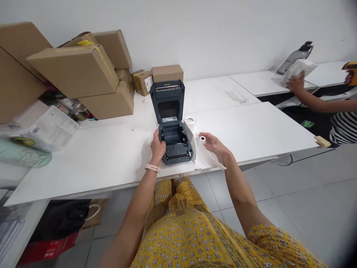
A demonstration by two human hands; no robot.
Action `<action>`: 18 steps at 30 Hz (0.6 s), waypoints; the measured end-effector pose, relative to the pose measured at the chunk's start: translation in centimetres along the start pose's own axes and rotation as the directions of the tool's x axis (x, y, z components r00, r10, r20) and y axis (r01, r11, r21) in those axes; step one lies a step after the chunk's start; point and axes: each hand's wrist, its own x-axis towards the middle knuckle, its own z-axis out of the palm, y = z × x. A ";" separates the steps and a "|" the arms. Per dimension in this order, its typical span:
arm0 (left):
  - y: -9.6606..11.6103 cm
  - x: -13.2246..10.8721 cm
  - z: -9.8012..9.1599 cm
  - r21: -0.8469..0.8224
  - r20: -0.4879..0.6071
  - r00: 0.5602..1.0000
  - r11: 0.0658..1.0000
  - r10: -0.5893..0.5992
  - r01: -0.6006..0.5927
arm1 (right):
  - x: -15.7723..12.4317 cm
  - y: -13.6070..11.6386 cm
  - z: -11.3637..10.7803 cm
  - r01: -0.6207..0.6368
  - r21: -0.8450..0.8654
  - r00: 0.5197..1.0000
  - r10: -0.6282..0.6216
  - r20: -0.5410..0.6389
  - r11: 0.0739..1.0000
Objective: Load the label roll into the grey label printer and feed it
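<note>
A dark grey label printer (172, 123) sits on the white table (111, 160) near its front edge, with its lid tipped up and back and its roll bay bare. My left hand (157, 146) grips the printer's left side, fingers curled over the rim. My right hand (214, 146) holds a white paper roll (202, 139) just right of the printer, and a strip of white paper (210, 158) trails from it toward the table edge. A second small white roll (190, 120) rests on the table behind it.
Stacked cardboard boxes (80, 70) and small cartons (167, 73) stand at the back left. Papers and packets (50, 128) lie at the left. At the far right another person's hand (296, 82) touches a white bag on a neighbouring table (259, 82). Bags sit under the table.
</note>
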 end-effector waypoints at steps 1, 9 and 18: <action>0.0 0.0 0.0 0.003 -0.002 1.000 1.000 0.003 -0.003 | 0.1 -0.1 -0.5 -0.008 0.054 1.000 0.009 -0.013 0.998; 0.3 -0.1 -0.1 0.048 0.009 1.000 0.999 0.012 -0.013 | 9.0 -3.8 -1.0 -0.087 -0.191 0.996 0.089 0.003 0.978; 0.5 -0.2 0.1 0.022 -0.008 1.000 1.000 -0.008 0.009 | 11.9 -6.1 2.7 -0.023 -0.139 0.995 0.036 0.090 0.990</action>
